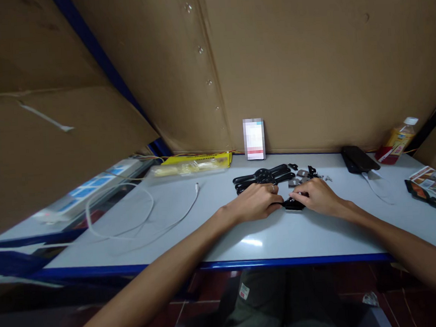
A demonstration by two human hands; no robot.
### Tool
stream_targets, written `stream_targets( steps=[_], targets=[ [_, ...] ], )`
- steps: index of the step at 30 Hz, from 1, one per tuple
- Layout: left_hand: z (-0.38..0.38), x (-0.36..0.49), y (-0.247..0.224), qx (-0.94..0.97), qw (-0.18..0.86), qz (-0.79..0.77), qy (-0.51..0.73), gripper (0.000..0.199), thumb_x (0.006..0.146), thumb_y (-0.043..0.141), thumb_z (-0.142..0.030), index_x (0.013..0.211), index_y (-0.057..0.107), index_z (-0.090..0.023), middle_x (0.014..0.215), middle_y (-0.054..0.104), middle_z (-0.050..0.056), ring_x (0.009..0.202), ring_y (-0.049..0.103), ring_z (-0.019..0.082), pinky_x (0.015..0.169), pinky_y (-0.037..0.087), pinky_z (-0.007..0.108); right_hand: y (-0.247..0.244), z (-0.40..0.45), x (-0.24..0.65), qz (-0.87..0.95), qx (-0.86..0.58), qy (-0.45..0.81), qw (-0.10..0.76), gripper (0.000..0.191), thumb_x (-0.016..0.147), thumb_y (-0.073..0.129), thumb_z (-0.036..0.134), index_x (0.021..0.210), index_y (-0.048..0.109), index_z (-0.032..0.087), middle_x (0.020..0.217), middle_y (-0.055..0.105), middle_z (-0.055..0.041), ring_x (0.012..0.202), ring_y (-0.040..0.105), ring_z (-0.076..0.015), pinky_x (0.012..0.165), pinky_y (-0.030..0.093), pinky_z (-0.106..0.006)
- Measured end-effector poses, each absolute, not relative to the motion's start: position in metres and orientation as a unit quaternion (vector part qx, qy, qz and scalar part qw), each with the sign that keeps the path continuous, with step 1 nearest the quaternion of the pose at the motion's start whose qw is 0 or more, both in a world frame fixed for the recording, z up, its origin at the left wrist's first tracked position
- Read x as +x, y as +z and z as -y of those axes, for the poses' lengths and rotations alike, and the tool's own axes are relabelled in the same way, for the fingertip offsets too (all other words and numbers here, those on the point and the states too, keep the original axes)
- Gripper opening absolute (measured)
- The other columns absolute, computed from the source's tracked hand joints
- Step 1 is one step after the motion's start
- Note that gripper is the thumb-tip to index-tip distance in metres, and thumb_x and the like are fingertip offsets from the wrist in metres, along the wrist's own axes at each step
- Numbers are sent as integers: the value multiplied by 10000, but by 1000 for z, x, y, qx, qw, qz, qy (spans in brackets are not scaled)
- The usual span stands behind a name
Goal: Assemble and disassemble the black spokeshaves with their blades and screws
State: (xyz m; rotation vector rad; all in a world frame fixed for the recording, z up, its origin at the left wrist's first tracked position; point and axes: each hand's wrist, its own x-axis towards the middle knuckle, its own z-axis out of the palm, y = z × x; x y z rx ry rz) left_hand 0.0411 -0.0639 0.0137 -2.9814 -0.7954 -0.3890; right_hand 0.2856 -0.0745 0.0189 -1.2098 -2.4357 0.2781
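Note:
A small black part lies low over the white table between my two hands. My left hand has its fingers closed on the left end of this part; a ring shows on one finger. My right hand pinches the part from the right, thumb and fingertips together. Just beyond my hands lies a group of black strap-like pieces. Several small grey plates, black bits and tiny metal pieces are scattered behind my right hand.
A lit phone leans on the cardboard wall. A yellow packet, white cable and power strip are at the left. At the right are a dark device, a bottle and a snack packet.

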Motion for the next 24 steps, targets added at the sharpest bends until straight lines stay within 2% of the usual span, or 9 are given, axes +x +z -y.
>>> stream_targets(
  steps=[6,10,15,24],
  targets=[
    [64,41,14,-958,19,261,-117,237,1002,561,-221,1057,791,-215,936,708,74,823,667,187,692,472,308,21,76,284,881,-415,117,196,451,981,589,292,541,588,190,545,470,27,554,315,-114,610,240,-314],
    [64,40,15,-959,20,255,-121,237,997,562,-217,1056,792,-213,924,704,74,810,665,189,680,469,314,23,78,283,896,-366,157,196,454,1004,572,309,568,614,189,577,505,24,553,334,-109,606,243,-305],
    [64,41,15,-958,21,260,-118,241,999,560,-230,1058,794,-218,933,706,77,822,667,195,680,471,316,20,76,285,885,-408,106,197,398,1007,579,304,635,668,196,612,573,5,582,384,-124,631,252,-309],
    [65,41,15,-958,19,262,-111,239,1000,563,-218,1077,789,-225,956,710,72,843,667,189,705,474,299,20,75,285,876,-446,60,175,405,978,577,303,590,626,198,603,569,-18,587,376,-143,620,221,-329]
  ],
)
